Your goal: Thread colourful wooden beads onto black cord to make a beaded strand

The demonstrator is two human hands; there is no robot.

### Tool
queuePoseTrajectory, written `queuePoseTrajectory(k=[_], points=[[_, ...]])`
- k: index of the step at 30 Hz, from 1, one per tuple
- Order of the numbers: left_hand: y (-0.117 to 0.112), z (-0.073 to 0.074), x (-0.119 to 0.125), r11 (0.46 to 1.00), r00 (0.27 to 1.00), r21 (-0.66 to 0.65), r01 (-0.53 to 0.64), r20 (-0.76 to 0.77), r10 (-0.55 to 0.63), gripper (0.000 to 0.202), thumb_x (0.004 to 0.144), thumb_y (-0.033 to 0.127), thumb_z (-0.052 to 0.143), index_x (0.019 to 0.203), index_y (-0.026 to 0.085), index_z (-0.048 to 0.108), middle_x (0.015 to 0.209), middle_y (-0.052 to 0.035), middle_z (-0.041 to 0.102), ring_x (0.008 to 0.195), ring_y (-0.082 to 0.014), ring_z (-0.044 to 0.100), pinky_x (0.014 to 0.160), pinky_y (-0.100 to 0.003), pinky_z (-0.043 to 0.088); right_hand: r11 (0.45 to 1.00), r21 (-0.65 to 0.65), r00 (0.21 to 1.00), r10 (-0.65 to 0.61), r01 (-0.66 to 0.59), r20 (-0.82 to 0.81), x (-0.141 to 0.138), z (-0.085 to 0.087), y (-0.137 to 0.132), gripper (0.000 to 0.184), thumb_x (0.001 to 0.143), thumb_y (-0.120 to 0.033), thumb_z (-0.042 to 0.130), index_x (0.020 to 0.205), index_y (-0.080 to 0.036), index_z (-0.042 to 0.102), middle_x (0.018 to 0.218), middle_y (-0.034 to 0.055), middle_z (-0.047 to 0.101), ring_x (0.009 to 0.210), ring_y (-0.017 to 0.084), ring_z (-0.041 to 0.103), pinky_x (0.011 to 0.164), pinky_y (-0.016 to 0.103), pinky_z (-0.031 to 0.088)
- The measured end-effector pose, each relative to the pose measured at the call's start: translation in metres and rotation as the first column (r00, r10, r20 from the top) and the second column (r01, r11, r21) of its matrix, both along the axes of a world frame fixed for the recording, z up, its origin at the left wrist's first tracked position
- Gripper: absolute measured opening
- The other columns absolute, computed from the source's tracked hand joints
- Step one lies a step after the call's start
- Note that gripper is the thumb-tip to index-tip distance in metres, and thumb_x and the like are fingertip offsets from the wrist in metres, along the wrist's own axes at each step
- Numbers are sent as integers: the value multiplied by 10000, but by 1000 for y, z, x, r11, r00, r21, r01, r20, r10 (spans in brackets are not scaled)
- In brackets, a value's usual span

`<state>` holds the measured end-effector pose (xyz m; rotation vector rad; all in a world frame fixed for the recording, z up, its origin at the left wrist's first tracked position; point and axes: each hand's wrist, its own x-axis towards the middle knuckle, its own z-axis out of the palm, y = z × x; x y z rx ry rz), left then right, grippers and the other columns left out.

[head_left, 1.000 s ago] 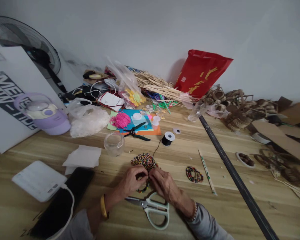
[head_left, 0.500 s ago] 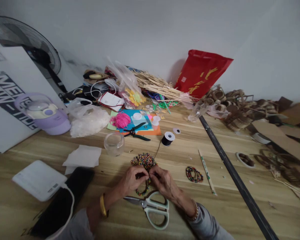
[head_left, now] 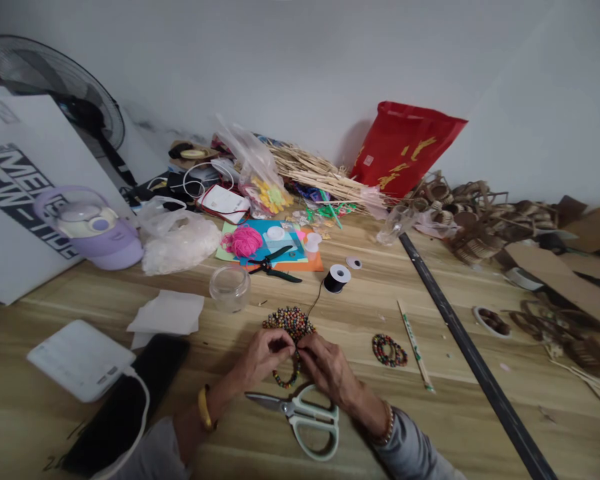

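Note:
My left hand [head_left: 267, 355] and my right hand [head_left: 329, 363] meet in the middle of the table, both with fingertips pinched. Between them is the top of a small loop of colourful beads [head_left: 286, 383], which hangs toward me. The fingers hide the exact spot where they grip the beaded string. Just beyond lies a heap of multicoloured beads [head_left: 290, 322]. A thin dark cord runs from there to a spool of black cord [head_left: 337, 279]. Below my hands, scissors with pale green handles [head_left: 313, 421] lie on the wood, blades pointing left.
A coiled bead bracelet [head_left: 389, 351] and a thin printed stick [head_left: 417, 345] lie right. To the left are a glass jar [head_left: 230, 289], white paper [head_left: 167, 313] and a white power bank [head_left: 80, 360]. Black-handled pliers [head_left: 269, 263] and pink yarn [head_left: 245, 241] sit farther back.
My left fingertips have drawn slightly left, and the bead loop has shifted a little. Both hands keep their pinch. The whole view has moved very slightly.

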<state>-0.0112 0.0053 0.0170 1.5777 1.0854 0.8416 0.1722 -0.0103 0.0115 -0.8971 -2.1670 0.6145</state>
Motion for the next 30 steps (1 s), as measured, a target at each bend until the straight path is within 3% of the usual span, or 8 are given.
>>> queuePoseTrajectory(k=[11, 20, 30], points=[[-1, -9, 1, 999, 999, -4, 34, -21, -34, 93, 696, 188, 553, 648, 133, 611, 589, 1, 568, 579, -127, 498, 552, -203, 383, 999, 50, 995, 6, -11, 102, 4, -1, 2, 199, 948, -172, 403, 1036, -176, 582, 953, 103, 628, 821, 173, 609, 702, 284, 526], [-2, -15, 1, 1000, 999, -4, 28, -33, -29, 94, 699, 196, 539, 673, 134, 604, 612, -1, 575, 602, -130, 509, 569, -205, 388, 996, 94, 997, -15, 8, 70, 3, -5, 3, 184, 944, -189, 424, 1041, -177, 580, 939, 103, 630, 847, 177, 616, 721, 287, 540], [-3, -9, 2, 999, 998, 41, 25, -53, -23, 88, 703, 177, 544, 665, 134, 610, 609, -1, 592, 600, -131, 523, 562, -203, 402, 998, 58, 998, -1, -3, 59, 4, -6, 3, 191, 944, -180, 428, 1025, -168, 600, 933, 97, 637, 807, 164, 613, 695, 278, 545]])
